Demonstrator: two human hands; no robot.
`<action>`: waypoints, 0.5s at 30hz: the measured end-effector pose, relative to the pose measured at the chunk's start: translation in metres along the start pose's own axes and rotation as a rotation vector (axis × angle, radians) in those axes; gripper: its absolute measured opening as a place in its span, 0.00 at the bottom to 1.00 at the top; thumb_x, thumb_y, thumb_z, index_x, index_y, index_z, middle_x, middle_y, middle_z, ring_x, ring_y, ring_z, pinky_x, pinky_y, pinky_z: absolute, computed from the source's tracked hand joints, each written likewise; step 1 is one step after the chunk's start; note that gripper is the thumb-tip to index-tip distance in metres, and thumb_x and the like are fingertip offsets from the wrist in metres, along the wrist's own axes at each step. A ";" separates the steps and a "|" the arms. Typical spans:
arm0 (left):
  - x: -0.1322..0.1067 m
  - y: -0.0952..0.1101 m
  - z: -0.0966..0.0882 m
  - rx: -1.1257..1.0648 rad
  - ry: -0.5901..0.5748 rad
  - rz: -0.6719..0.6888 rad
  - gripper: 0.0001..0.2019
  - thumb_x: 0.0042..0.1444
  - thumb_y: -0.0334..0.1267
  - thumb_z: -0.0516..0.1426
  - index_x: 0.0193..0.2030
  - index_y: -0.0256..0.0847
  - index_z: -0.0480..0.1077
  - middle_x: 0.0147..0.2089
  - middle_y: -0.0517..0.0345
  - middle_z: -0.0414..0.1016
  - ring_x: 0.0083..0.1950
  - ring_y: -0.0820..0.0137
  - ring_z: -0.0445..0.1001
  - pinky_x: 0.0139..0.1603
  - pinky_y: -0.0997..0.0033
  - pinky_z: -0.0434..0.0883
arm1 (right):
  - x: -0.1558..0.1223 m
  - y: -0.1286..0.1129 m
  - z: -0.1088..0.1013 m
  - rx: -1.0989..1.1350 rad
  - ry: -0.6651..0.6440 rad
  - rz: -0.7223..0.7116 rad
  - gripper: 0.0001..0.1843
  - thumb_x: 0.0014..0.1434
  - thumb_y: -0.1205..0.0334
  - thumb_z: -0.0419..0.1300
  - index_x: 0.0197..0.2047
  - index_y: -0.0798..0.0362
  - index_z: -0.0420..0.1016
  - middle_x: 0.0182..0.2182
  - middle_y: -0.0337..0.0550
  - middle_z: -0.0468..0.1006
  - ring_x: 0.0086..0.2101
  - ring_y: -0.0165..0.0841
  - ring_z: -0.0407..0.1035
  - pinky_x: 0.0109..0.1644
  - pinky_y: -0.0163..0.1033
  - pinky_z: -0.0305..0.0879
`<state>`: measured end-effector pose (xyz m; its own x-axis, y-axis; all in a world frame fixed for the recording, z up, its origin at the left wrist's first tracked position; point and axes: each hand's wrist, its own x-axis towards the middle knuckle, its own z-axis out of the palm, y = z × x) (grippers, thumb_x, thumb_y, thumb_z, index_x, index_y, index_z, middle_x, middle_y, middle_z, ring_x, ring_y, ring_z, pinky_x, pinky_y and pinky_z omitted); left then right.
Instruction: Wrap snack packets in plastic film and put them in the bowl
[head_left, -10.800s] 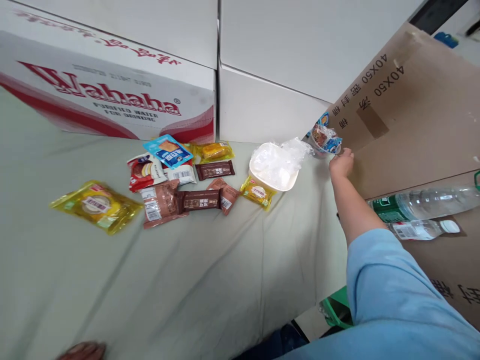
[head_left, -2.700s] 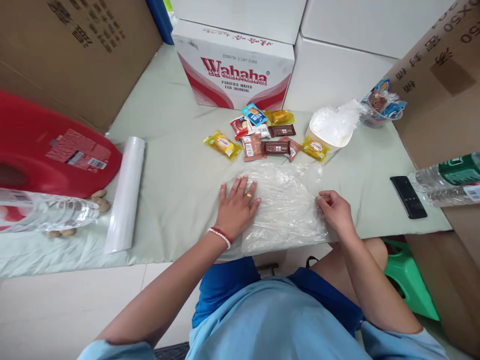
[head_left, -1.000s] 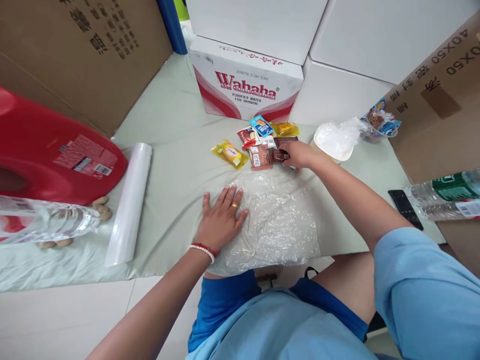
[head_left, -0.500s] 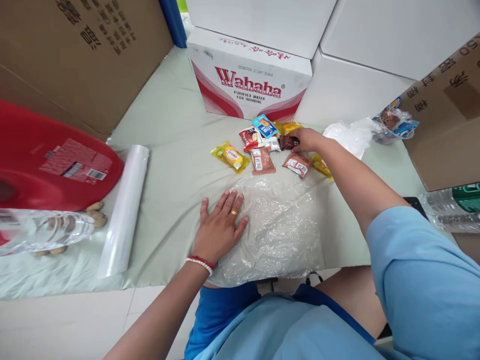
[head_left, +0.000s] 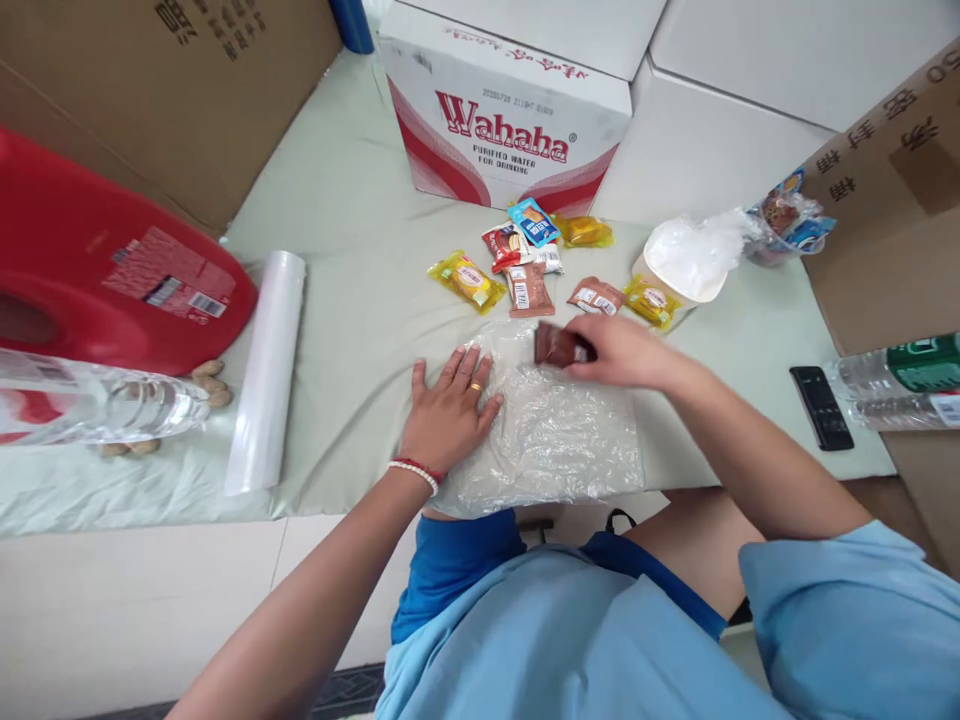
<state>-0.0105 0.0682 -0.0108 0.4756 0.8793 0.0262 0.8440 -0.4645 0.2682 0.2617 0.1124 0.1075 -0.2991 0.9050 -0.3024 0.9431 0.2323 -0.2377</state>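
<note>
Film (head_left: 570,440) crinkled flat, dark glossy wrapping (head_left: 551,345) held over it

The left hand (head_left: 450,415) lies palm down, fingers spread, across the film's left edge on the pale green cloth (head_left: 360,330). The right hand (head_left: 611,350) has its fingers closed around the oblong, dark brown glossy wrapping, above the film's upper part; blur hides how many pieces. Just beyond lie matte pinkish-brown pouches (head_left: 530,290) and a shiny, pillowy yellow packet (head_left: 468,282). A rounded white bowl (head_left: 709,292) bears crumpled clear plastic (head_left: 690,255); a smooth, pale cylindrical roll (head_left: 266,370) rests left.
</note>
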 end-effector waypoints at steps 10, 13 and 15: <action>0.000 0.001 0.003 -0.012 0.015 -0.008 0.31 0.75 0.51 0.42 0.81 0.46 0.52 0.82 0.47 0.51 0.83 0.53 0.50 0.80 0.28 0.36 | -0.024 -0.034 0.068 -0.065 -0.049 -0.013 0.34 0.66 0.58 0.64 0.73 0.48 0.64 0.66 0.50 0.71 0.55 0.44 0.75 0.49 0.41 0.69; 0.000 0.001 0.003 -0.016 0.018 -0.013 0.31 0.75 0.51 0.42 0.81 0.46 0.52 0.82 0.48 0.51 0.83 0.53 0.50 0.80 0.28 0.36 | -0.026 -0.033 0.069 -0.087 -0.040 0.001 0.31 0.66 0.59 0.61 0.71 0.49 0.66 0.59 0.50 0.77 0.51 0.44 0.77 0.47 0.41 0.69; 0.000 0.001 0.002 -0.014 0.015 -0.017 0.31 0.75 0.51 0.42 0.80 0.45 0.52 0.82 0.48 0.51 0.83 0.53 0.50 0.80 0.28 0.36 | -0.027 -0.033 0.069 -0.106 -0.032 0.015 0.31 0.66 0.58 0.62 0.70 0.50 0.67 0.58 0.50 0.77 0.50 0.44 0.77 0.47 0.41 0.69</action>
<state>-0.0088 0.0673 -0.0122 0.4570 0.8888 0.0357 0.8486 -0.4476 0.2819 0.2284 0.0555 0.0596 -0.2878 0.8973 -0.3347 0.9571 0.2569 -0.1344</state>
